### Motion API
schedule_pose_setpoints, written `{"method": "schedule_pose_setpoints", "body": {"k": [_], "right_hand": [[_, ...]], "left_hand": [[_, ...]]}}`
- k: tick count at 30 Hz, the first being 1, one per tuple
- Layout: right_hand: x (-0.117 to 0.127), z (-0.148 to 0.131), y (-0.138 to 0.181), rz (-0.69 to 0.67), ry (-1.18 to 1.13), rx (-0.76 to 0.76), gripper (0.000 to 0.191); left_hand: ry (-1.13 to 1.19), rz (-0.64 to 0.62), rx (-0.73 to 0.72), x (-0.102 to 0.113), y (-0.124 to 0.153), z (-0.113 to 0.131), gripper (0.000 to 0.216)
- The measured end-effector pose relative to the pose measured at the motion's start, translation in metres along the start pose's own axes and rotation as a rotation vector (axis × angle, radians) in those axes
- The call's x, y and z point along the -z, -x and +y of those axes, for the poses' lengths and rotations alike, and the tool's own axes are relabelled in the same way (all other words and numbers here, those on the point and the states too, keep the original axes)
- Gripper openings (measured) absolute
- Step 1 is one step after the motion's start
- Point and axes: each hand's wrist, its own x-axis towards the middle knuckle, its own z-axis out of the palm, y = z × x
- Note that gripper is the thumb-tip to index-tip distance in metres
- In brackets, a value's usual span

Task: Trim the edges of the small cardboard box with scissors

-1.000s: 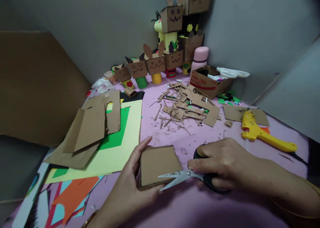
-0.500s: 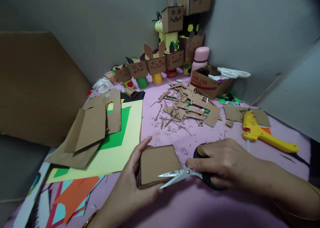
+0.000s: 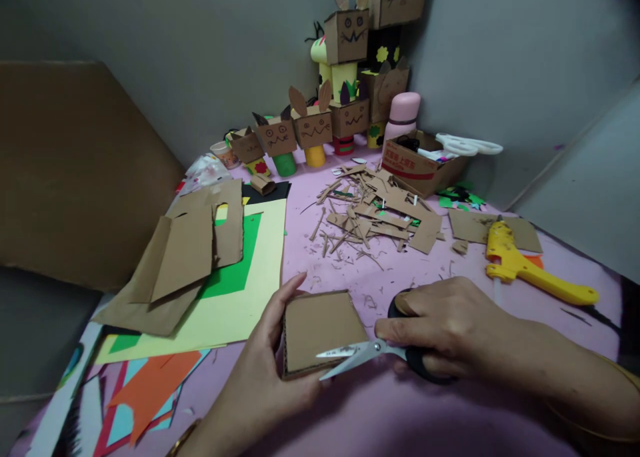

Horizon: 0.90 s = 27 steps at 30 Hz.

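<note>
My left hand (image 3: pixel 283 357) grips a small square cardboard box (image 3: pixel 320 327) by its left and near sides, with the flat brown face turned up. In my right hand (image 3: pixel 440 330) is a pair of scissors (image 3: pixel 350 358) with black handles, its fingers wrapped through the loops. The blades are slightly parted and lie over the near right edge of the box. Whether they touch the cardboard I cannot tell. The underside of the box is hidden.
Cardboard scraps (image 3: pixel 380 210) are heaped beyond the box. A yellow glue gun (image 3: pixel 535 270) lies at right. Cardboard sheets (image 3: pixel 185 257) and coloured paper (image 3: pixel 155 390) cover the left. Several cardboard animal figures (image 3: pixel 314 130), a pink bottle (image 3: pixel 403 113) and a carton (image 3: pixel 413 167) stand behind.
The box and my left hand have shifted very slightly right, and the box has turned a little. The scissors stay almost in place, blades still slightly parted.
</note>
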Motion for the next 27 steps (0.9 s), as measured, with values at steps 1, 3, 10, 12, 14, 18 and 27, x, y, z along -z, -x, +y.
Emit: {"method": "schedule_pose_setpoints", "body": {"k": [1,3,10,12,14,18,27], "right_hand": [[0.0004,0.0002,-0.0002,0.002,-0.002,-0.002,0.026],[0.0008,0.0009,-0.0005,0.006,-0.010,0.001,0.024],[-0.0021,0.0020,-0.0009,0.013,0.005,0.021,0.024],[-0.0030,0.0002,-0.0019,0.008,0.013,0.002,0.022],[-0.0038,-0.0017,-0.0028,0.013,0.023,-0.015,0.021],[-0.0037,-0.0031,-0.0029,0.025,0.023,-0.016,0.021],[0.0015,-0.0038,-0.0020,0.026,0.040,0.011,0.032]], "left_hand": [[0.002,-0.002,0.004,0.0004,-0.0001,-0.0004,0.091],[0.003,-0.005,0.012,0.0008,-0.0003,-0.0007,0.091],[0.012,-0.012,0.005,0.0010,-0.0009,-0.0011,0.091],[0.025,-0.012,0.019,0.0006,-0.0008,-0.0013,0.091],[0.030,-0.012,0.025,0.0000,-0.0006,-0.0012,0.092],[0.029,-0.013,0.025,-0.0008,-0.0003,-0.0002,0.094],[0.036,-0.005,0.034,-0.0008,0.0006,0.0006,0.093]]}}
